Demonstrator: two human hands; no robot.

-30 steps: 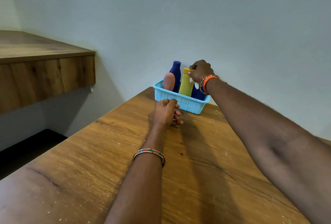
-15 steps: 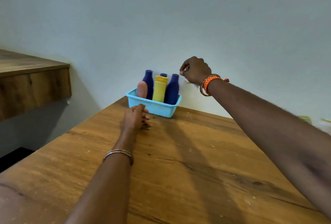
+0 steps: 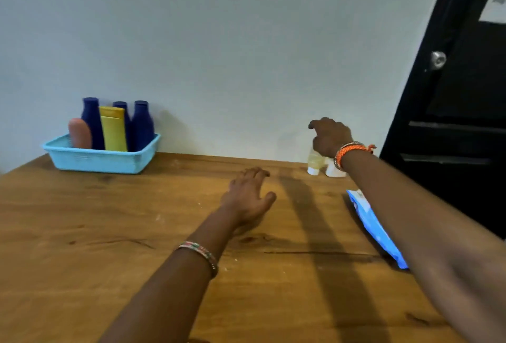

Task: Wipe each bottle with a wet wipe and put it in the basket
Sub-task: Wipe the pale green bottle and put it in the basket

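Far left of both hands, against the wall, the turquoise basket [image 3: 101, 160] holds three navy bottles [image 3: 142, 126], a yellow tube [image 3: 112, 130] and a pink one. Over bare tabletop [image 3: 109, 233], the left hand [image 3: 247, 196] spreads flat, holding nothing. The right hand [image 3: 330, 137], fingers loosely curled and empty, hovers over two pale bottles [image 3: 315, 163] at the table's back edge.

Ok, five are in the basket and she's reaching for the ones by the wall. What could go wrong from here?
1. The two small bottles stand close together under the right hand; taking one could knock the other over.
2. The right forearm passes over the blue wipe pack near the table's right edge; a sweep might push it off.
3. The basket already looks crowded with upright bottles; adding more may tip one.
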